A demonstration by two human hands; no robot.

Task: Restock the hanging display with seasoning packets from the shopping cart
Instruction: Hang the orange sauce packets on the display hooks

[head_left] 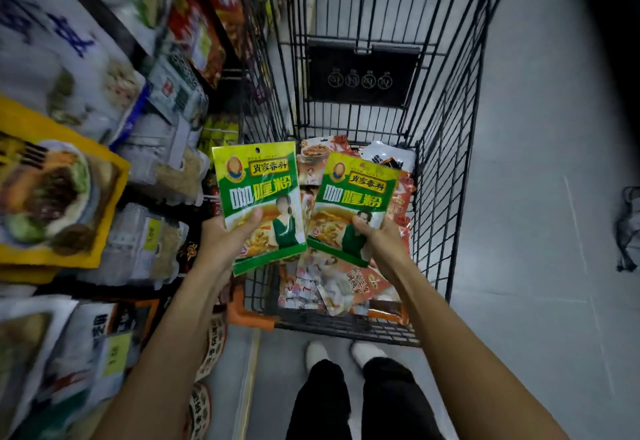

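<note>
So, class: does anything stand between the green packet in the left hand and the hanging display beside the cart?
Nothing visible does. The left hand holds the green packet clear above the cart, right next to the hanging display.

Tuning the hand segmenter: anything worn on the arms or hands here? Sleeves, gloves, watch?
Nothing visible: left hand and right hand are ungloved, no rings or watch seen. The left arm and right arm are bare, no sleeve in frame.
</note>
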